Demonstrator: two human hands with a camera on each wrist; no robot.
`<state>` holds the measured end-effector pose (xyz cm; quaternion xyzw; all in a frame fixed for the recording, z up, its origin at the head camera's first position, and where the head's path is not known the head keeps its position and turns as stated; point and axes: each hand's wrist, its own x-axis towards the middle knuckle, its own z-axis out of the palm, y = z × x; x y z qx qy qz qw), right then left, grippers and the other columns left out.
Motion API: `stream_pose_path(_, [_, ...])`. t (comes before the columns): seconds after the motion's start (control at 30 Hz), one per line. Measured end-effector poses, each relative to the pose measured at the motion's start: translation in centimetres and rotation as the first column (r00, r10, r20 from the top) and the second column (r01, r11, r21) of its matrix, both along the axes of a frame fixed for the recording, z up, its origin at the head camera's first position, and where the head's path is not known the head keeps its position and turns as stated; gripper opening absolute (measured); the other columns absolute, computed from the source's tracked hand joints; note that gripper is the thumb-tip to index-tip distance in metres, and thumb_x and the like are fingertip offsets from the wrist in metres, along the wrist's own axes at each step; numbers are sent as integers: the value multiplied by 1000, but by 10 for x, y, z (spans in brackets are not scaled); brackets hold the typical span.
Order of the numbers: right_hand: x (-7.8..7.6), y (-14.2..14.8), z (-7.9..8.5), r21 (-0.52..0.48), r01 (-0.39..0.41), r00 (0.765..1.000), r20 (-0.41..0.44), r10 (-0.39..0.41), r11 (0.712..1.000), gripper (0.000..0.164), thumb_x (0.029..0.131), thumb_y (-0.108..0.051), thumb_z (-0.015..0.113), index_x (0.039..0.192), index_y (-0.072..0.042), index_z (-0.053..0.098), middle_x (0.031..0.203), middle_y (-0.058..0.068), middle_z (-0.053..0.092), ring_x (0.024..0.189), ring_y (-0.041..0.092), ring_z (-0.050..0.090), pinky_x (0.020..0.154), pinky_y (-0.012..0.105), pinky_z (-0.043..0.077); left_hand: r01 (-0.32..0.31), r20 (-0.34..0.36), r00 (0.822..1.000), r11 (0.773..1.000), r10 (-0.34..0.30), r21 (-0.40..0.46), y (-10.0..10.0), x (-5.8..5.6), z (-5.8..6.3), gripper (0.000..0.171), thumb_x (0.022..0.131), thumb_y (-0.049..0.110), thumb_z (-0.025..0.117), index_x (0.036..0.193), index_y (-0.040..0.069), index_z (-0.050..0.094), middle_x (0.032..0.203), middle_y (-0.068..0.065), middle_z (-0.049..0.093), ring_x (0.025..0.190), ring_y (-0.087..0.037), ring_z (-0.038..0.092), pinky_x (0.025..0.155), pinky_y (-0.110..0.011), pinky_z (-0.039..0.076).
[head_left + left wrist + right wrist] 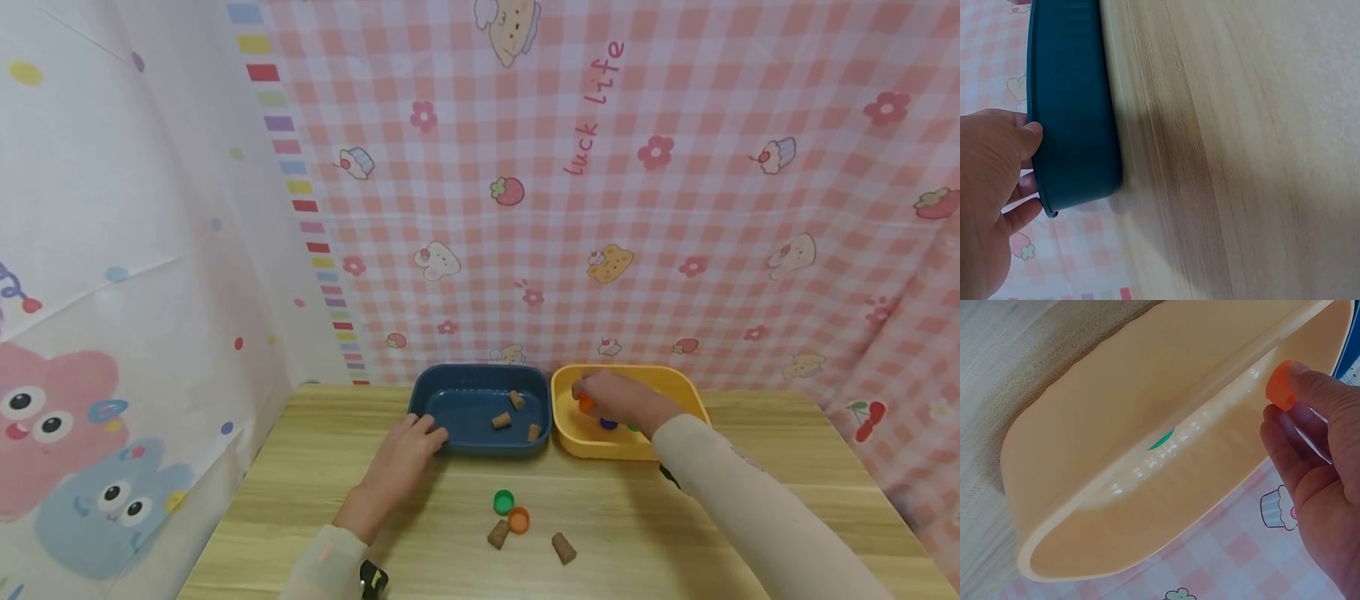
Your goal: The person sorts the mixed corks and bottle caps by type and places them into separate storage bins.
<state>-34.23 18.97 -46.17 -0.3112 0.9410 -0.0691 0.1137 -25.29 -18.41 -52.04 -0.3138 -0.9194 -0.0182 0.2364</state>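
Observation:
My right hand [618, 395] is over the yellow tub [600, 450], and its thumb and fingers pinch an orange bottle cap [1281, 386]. A dark blue cap [608, 423] and a green cap [1161, 440] lie in that tub, partly hidden. My left hand [405, 454] holds the near left corner of the blue tub [480, 450], thumb on the outer wall [1072, 106] and fingers over the rim. Several corks lie inside the blue tub, one cork [501, 421] near its middle.
On the wooden table before the tubs lie a green cap [504, 502], an orange cap [518, 521], a cork [498, 534] and another cork [563, 548]. A pink checked cloth [465, 317] hangs behind. The two tubs stand side by side.

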Motion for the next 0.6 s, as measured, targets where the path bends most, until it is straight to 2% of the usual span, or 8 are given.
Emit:
stream_pose_path(0.23, [0, 0, 0, 15, -1, 1000, 19, 0, 1000, 31, 91, -4, 77, 121, -5, 71, 119, 13, 70, 97, 22, 67, 92, 39, 58, -4, 11, 1000, 1000, 5, -1, 0, 1, 2, 13, 87, 3, 79, 92, 14, 73, 81, -1, 57, 71, -19, 42, 67, -32, 39])
stream_pose_path(0.33, [0, 0, 0, 14, -6, 1000, 12, 6, 1000, 31, 90, -4, 78, 120, -5, 71, 118, 13, 71, 96, 22, 67, 91, 40, 58, -7, 20, 1000, 1000, 7, 1, 0, 1, 2, 13, 88, 3, 79, 93, 14, 73, 83, -1, 58, 73, -20, 43, 68, -32, 40])
stream_pose_path(0.47, [-1, 0, 0, 29, -55, 998, -38, 56, 998, 30, 89, -4, 79, 118, -4, 72, 114, 14, 71, 96, 24, 67, 91, 41, 58, -11, 29, 1000, 1000, 11, 0, 0, 0, 2, 14, 88, 3, 79, 93, 14, 73, 84, -1, 58, 73, -20, 44, 68, -32, 41])
stream_pose_path(0.6, [0, 3, 0, 19, -56, 998, -29, 57, 998, 28, 91, -7, 77, 119, -4, 71, 115, 14, 72, 100, 26, 68, 93, 42, 57, -10, 25, 1000, 1000, 10, -6, 0, -1, 0, 13, 88, 4, 79, 93, 14, 73, 83, -1, 58, 73, -20, 45, 68, -32, 41])
